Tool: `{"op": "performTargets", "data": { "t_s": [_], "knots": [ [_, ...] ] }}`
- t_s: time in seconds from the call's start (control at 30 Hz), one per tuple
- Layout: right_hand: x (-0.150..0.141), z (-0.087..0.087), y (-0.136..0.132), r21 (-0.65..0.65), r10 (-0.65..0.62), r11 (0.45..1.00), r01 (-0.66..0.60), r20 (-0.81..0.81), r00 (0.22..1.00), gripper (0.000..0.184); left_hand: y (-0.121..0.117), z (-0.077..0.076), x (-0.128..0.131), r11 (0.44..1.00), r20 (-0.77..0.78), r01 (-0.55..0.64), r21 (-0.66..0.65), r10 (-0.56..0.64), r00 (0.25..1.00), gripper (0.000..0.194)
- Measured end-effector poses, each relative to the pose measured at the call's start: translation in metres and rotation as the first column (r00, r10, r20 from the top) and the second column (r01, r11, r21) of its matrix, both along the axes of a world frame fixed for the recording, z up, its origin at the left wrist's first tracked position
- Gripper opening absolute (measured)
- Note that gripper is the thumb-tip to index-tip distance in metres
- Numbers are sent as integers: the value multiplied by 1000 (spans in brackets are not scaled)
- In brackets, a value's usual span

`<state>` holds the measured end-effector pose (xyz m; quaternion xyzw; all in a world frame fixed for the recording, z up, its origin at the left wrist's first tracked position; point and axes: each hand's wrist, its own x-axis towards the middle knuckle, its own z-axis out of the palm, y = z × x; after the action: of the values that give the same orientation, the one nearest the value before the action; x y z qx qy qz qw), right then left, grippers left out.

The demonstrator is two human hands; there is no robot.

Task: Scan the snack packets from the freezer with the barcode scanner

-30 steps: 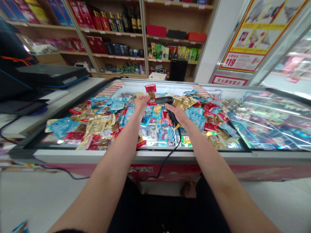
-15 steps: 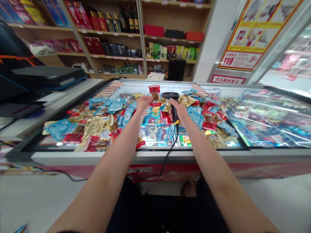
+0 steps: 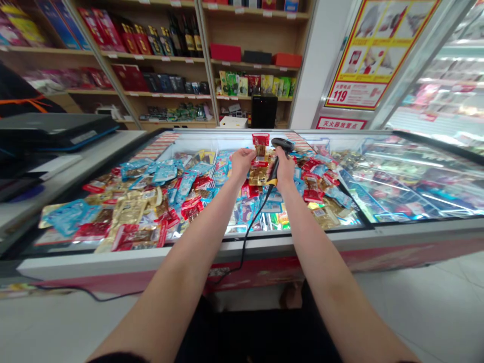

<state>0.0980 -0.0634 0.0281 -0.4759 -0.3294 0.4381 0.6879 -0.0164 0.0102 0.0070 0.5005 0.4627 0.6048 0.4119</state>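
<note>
1. I'm standing in a shop, facing wooden shelves (image 3: 249,60) stocked with boxed goods and bottled wine (image 3: 183,35). A poster with a red 119 (image 3: 355,65) hangs to the right of them.
2. In front of me is a long chest freezer (image 3: 113,263), its open section heaped with blue, gold and red snack packets (image 3: 151,201). A glass lid (image 3: 416,181) covers the section to my right.
3. To my left, a white worktop (image 3: 75,166) carries a flat black device (image 3: 56,126), perhaps a laptop, though I can't tell from this angle.
4. My left hand (image 3: 242,164) is raised over the pile, closed on a small packet with a red header (image 3: 260,146), which stands upright. It looks pinched, though my fingers partly hide the grip.
5. My right hand (image 3: 284,169) is clamped around the handle of a black corded barcode scanner (image 3: 275,169). The scanner's head (image 3: 283,144) sits just beside the packet, and its cable (image 3: 245,242) drops over the freezer's front edge.
6. My hands are apart, with the packet between them.
</note>
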Motion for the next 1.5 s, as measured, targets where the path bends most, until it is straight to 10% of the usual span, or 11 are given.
{"op": "performTargets", "data": {
  "t_s": [0.2,0.6,1.0,1.5],
  "knots": [
    [-1,2,0,-9,-9,1000,9,-38,999,50,-15,-11,16,974,-552,13,225,117,825,13],
    [-11,-3,-3,-9,55,998,-55,-25,998,44,-9,-14,-36,982,-589,-77,175,167,791,6],
    [-36,-5,-3,-48,191,981,-190,23,981,38,-6,-2,-162,892,-940,-446,77,214,265,43],
    [-92,-8,-3,-267,538,824,-499,99,837,28,6,-7,-175,921,-941,-389,20,148,303,55]
  ]
}}
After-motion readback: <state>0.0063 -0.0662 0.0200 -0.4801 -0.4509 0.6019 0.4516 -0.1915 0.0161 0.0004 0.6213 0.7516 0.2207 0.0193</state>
